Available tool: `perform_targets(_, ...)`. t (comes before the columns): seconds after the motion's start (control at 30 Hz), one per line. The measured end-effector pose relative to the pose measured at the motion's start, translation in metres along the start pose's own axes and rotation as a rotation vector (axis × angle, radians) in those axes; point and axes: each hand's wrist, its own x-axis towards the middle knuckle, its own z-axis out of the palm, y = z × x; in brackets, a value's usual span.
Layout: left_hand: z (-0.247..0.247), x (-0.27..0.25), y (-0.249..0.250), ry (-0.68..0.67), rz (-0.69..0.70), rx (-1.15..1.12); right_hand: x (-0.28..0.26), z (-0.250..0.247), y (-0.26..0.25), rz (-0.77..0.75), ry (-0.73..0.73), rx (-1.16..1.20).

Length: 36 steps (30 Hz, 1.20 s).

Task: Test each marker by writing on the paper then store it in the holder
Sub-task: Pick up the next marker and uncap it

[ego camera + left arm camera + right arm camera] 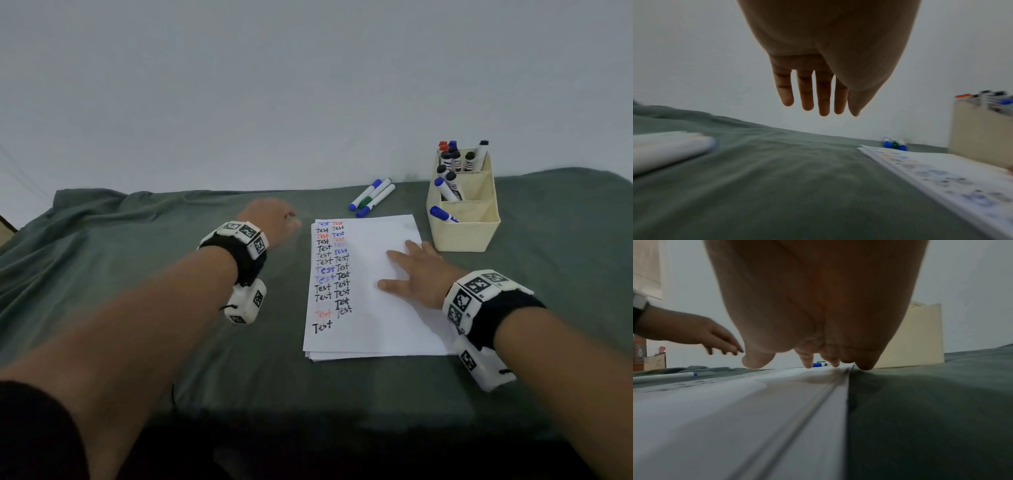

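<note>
My right hand lies flat with straight fingers on the right half of the white paper, which bears two columns of "Test" in black, blue and red. My left hand hovers over the green cloth just left of the paper's top corner, fingers straight and holding nothing. Three loose markers with blue and green caps lie beyond the paper. The cream holder at the right has several markers standing in it. Another white marker with a blue end lies left of the paper, hidden by my arm in the head view.
A rumpled green cloth covers the table up to a plain pale wall. The holder stands close to my right fingers. The paper is a thin stack of sheets.
</note>
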Motion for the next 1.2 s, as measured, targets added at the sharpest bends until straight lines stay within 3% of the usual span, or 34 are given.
perform_targets(0.17,0.016,0.051,0.065,-0.124,0.134,0.084,0.009,0.008,0.009,0.006,0.022,-0.047)
perform_targets(0.23,0.022,0.066,0.078,-0.11,0.15,0.126,0.012,0.01,0.011,0.002,0.027,-0.031)
perform_targets(0.5,0.04,0.12,0.098,-0.209,0.094,0.175,0.012,0.013,0.012,-0.007,0.03,0.043)
perform_targets(0.83,0.046,0.127,0.113,-0.235,0.043,0.25,0.009,0.007,0.01,-0.016,0.023,0.055)
perform_targets(1.07,0.023,0.093,0.071,-0.022,-0.085,0.003,0.005,0.0,0.006,-0.028,0.055,0.051)
perform_targets(1.2,0.005,0.045,0.06,0.305,0.109,-0.198,-0.002,-0.007,0.003,-0.109,0.219,0.08)
